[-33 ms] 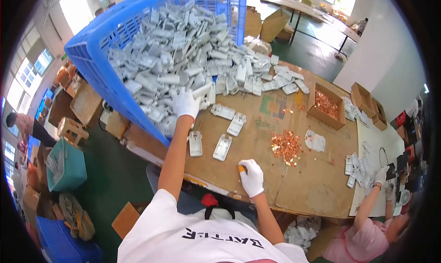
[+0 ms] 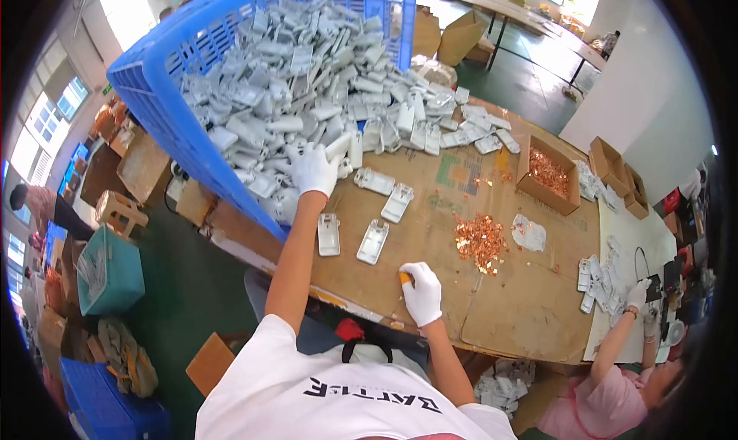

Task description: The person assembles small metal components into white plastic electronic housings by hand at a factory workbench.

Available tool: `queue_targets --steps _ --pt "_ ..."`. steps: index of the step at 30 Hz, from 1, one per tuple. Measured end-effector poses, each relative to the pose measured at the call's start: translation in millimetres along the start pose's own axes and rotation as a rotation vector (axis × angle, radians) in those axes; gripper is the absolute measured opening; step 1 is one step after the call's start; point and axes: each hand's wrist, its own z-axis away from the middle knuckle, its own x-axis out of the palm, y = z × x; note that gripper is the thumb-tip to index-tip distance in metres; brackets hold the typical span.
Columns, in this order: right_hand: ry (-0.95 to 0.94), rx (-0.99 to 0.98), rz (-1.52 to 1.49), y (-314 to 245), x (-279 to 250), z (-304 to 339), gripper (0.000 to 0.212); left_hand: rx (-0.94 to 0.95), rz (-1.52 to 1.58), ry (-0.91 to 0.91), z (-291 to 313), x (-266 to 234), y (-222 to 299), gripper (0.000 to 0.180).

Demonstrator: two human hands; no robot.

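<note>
My left hand [image 2: 313,172], in a white glove, lies on the pile of white plastic housings [image 2: 304,59] at the near side of a blue crate [image 2: 150,105]. Its fingers are spread over the pieces, and one housing [image 2: 338,145] touches the thumb side. My right hand [image 2: 422,294], also gloved, rests at the cardboard-topped table's near edge with its fingers curled. An orange patch shows at one of its fingertips; anything inside that hand is hidden. Between my hands, several single housings [image 2: 373,241] lie apart on the cardboard, hollow sides up.
Small copper-coloured pieces form a heap [image 2: 480,244] right of centre and fill a cardboard box [image 2: 547,175] behind it. A whitish flat patch [image 2: 528,233] lies beside the heap. At far right, a person in pink [image 2: 603,401] works near more housings [image 2: 603,290].
</note>
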Motion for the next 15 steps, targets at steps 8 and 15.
queue_targets --steps 8,15 --pt "-0.032 -0.002 0.030 5 1 -6 0.019 0.084 0.398 -0.151 53 -23 41 0.030" --pt "-0.033 0.012 0.023 8 -2 -1 0.021 0.186 0.053 0.378 28 -34 32 0.026"
